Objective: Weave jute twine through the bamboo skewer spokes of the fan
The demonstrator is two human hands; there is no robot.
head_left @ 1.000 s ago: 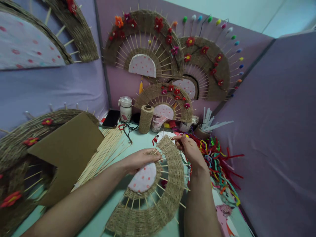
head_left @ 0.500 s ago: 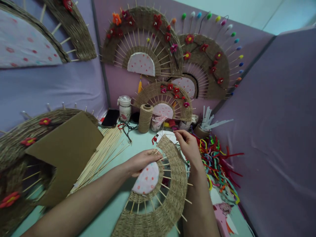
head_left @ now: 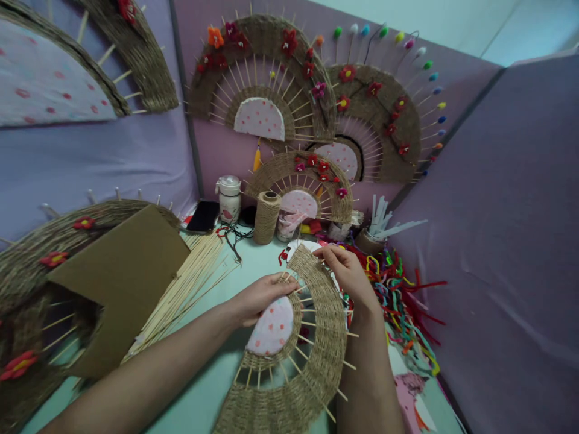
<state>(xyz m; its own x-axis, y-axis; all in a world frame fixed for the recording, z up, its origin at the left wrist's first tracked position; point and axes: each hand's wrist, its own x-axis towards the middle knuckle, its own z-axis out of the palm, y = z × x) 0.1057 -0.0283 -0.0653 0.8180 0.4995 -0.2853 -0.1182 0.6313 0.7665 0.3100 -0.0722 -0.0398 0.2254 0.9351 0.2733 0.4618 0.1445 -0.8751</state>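
A half-round woven twine fan is held tilted over the table, thin wooden sticks poking out past its outer rim. Its centre is a white half-disc with pink dots. My left hand grips the fan by its inner band near the top end, thumb in front and the other fingers behind. At the upper outer edge, my right hand has thumb and forefinger pinched together against the weave. Whatever lies between those fingertips is too small to make out.
Behind the fan stand a twine spool, a lidded jar and a phone. Thin sticks and brown cardboard lie at left. Colourful pipe cleaners heap at right. Flowered fans line the partition.
My right hand has come down and slightly left, onto the fan's upper edge. The fan's lower part has swung a little to the right. My left hand keeps its hold.
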